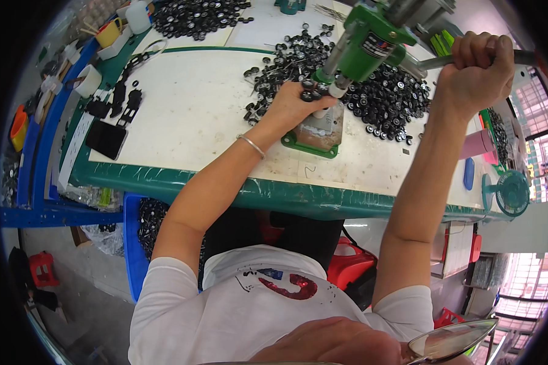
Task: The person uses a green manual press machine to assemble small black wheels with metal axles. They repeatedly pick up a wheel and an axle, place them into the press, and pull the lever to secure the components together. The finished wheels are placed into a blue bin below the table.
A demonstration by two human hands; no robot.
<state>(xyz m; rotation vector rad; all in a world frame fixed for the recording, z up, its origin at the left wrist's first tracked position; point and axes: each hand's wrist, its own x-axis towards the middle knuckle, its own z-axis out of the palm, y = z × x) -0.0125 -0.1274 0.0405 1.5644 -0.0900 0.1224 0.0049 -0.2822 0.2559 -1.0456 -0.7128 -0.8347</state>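
press point(368, 52) in green metal stands toward the far right part of the white-topped table point(182, 115), its long axis slanting in view from the base plate point(310, 145) at lower left to the head at upper right, with the pale ram tip point(337, 91) pointing down and slightly left toward the base. its lever point(435, 62) runs out from the hub to the right, nearly level across the view, its far end toward the right rim. the right hand point(484, 70) is closed in a fist around that lever, fingers wrapped over the bar, forearm rising from below. the left hand point(295, 106) reaches in from the lower left and is curled, thumb stretched to the right under the ram tip, with a small cluster of black wheels point(311, 95) held at its fingers, just beside the tip and above the base plate; the gap between finger and thumb is partly hidden. some of these wheels turn a round face up toward the camera, but their exact count and the line of their axles are too small to tell. a loose heap of similar wheels point(386, 100) lies behind and to the right of the press, the pieces facing many ways.
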